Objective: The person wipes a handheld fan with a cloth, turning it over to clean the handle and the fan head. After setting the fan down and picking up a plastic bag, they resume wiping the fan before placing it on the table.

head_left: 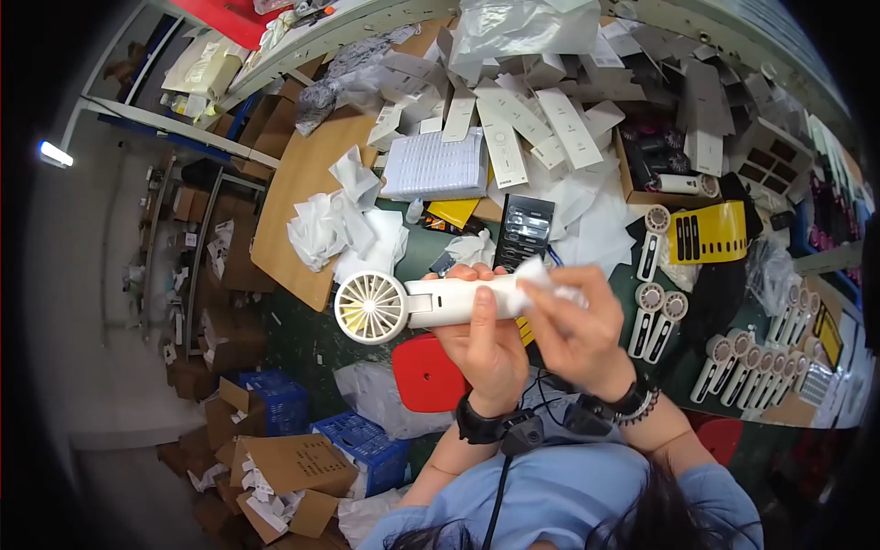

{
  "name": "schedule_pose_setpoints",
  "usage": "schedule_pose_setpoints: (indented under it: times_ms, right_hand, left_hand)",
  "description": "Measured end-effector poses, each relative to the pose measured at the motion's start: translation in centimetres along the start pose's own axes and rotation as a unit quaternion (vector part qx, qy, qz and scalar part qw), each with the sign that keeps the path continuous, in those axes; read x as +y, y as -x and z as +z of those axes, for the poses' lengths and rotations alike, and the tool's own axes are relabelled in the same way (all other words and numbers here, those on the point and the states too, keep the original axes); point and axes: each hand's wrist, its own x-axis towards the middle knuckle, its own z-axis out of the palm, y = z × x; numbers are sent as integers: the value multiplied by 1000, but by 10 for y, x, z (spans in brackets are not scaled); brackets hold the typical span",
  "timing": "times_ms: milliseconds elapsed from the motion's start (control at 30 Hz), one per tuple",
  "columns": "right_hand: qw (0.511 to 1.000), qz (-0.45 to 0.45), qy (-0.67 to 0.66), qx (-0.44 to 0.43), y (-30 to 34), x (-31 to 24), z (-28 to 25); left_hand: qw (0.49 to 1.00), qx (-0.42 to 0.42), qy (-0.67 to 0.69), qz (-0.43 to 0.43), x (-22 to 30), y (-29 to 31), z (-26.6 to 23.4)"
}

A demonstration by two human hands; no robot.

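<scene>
A white handheld fan (438, 304) lies sideways in front of me, its round slatted head pointing left. My left hand (486, 344) is wrapped round its handle from below, the thumb along the near side. At the handle's right end my right hand (582, 325) pinches a white wipe (532, 275) that touches the fan; the fingers are a little blurred. Behind the fan, a black tray with slots (525, 229) stands on the green table among crumpled white wipes (472, 247).
Several white handheld fans (747, 367) lie in rows at the right, by a yellow sheet with black strips (710, 234). White boxes (513, 119) pile up at the back. A red stool (428, 373) is below, and open cartons (298, 472) with blue crates (367, 449) stand lower left.
</scene>
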Motion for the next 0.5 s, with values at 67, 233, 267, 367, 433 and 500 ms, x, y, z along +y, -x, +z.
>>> schedule_pose_setpoints:
  times_ms: [67, 233, 267, 367, 433, 500]
  right_hand:
    - [1000, 12, -3, 1, -5, -3, 2]
    - [1000, 0, -9, 20, -2, 0, 7]
    - [1000, 3, -6, 22, -1, 1, 5]
    - [1000, 24, -10, 5, -7, 7, 2]
    - [1000, 12, -14, 8, -6, 11, 1]
    - [1000, -10, -19, 14, -2, 13, 0]
  left_hand:
    - [1000, 11, -3, 17, 3, -1, 1]
    - [999, 27, 12, -30, 5, -9, -1]
    - [999, 26, 11, -35, 4, -6, 0]
    - [1000, 23, -1, 1, 4, 2, 2]
    - [1000, 26, 2, -10, 2, -3, 3]
    - [999, 31, 8, -32, 2, -7, 3]
